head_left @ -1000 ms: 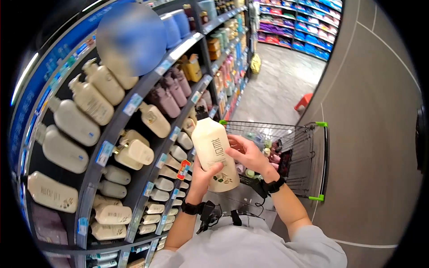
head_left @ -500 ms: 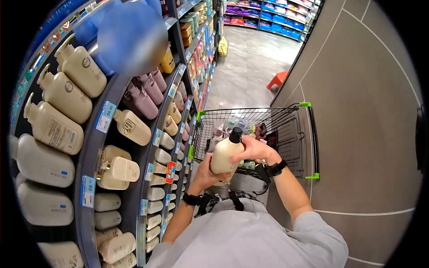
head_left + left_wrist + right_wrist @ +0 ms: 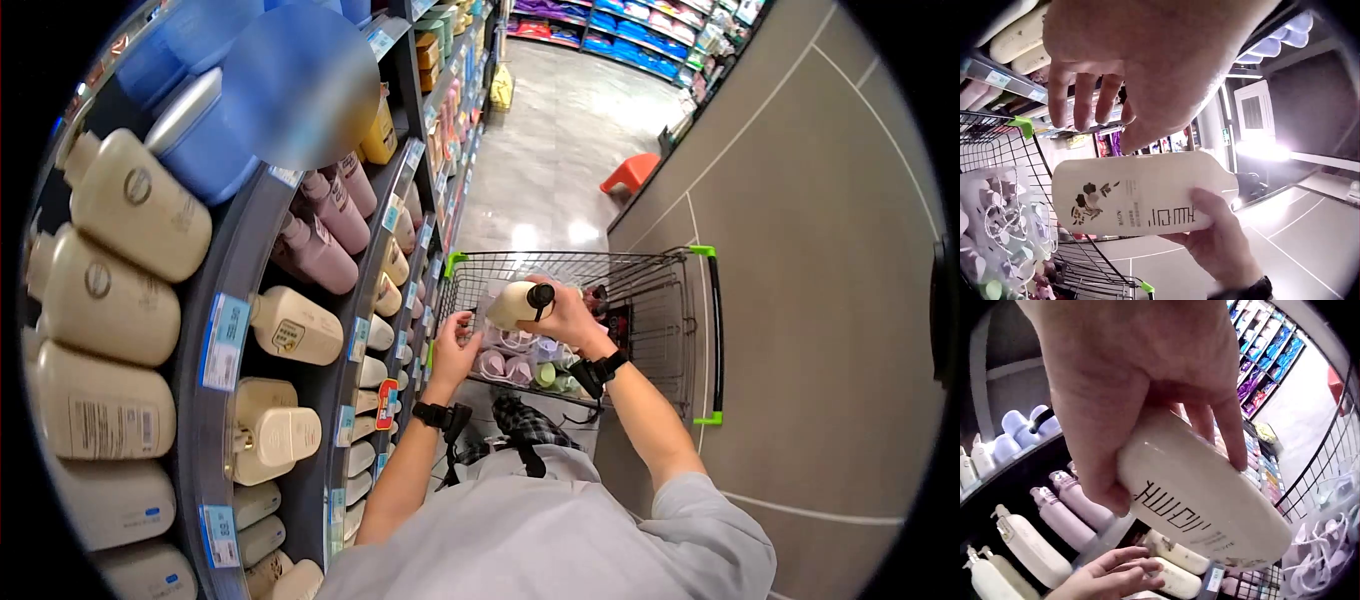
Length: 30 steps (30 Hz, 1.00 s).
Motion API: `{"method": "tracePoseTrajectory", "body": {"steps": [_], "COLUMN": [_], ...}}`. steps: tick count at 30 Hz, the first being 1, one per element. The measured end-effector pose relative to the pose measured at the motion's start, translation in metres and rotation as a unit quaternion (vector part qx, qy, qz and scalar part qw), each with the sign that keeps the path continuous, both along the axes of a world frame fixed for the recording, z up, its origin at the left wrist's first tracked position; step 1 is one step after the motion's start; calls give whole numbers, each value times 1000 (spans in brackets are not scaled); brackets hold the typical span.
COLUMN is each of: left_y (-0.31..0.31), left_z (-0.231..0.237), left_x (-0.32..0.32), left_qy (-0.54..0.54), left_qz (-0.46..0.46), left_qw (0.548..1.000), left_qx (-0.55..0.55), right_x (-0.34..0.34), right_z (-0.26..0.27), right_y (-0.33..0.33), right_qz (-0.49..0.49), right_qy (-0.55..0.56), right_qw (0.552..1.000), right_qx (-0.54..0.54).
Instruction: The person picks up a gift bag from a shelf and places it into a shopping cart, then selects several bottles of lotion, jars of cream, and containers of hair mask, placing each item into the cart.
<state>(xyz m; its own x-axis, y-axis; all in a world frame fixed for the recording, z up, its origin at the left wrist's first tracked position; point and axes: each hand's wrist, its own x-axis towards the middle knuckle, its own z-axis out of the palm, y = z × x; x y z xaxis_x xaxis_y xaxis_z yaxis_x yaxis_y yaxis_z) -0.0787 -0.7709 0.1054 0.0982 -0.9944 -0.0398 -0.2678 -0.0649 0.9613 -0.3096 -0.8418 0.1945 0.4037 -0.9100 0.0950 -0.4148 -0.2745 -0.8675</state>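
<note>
One bottle (image 3: 512, 306) in right hand (image 3: 572, 318), near left hand (image 3: 457, 350)

The bottle (image 3: 1138, 195) bears 1 small word, seemingly "AOVR"; its large characters are unclear. Price tags (image 3: 224, 342) left of the bottle are illegible.

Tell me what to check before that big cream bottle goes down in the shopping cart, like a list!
1. Right hand grips the cream pump bottle: ok, thumb and fingers are around it.
2. Left hand out of the way: ok, it is apart from the bottle.
3. Black pump on top: ok, it is there.
4. Pump locked: cannot tell, no lock shows.
5. Shopping cart free of other goods: not ok, clear packages with white cords lie inside.
</note>
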Motion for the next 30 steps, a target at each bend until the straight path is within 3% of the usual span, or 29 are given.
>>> {"method": "tracePoseTrajectory", "body": {"steps": [4, 8, 10, 12, 18, 21, 30], "left_y": [-35, -70, -90, -108, -146, -159, -189], "left_z": [-13, -33, -41, -54, -98, -118, -171], "left_x": [3, -9, -17, -25, -40, -42, -43], "left_qy": [-41, -50, -56, -61, -46, -61, -21], "left_qz": [-35, -49, -48, -49, -23, -22, -70], "left_qw": [998, 995, 992, 989, 987, 989, 962], "left_qx": [28, 71, 98, 124, 149, 134, 262], "right_x": [-5, -10, -8, -7, 1, 5, 8], "right_z": [-23, -65, -80, -102, -181, -205, -281], "right_y": [-62, -119, -145, -162, -185, -180, -184], "right_qz": [19, 22, 44, 58, 49, 88, 4], "right_qy": [58, 34, 20, 31, -1, -2, 9], "right_qw": [998, 999, 997, 997, 998, 996, 997], "right_qx": [-19, -1, 58, 26, 39, 10, 83]}}
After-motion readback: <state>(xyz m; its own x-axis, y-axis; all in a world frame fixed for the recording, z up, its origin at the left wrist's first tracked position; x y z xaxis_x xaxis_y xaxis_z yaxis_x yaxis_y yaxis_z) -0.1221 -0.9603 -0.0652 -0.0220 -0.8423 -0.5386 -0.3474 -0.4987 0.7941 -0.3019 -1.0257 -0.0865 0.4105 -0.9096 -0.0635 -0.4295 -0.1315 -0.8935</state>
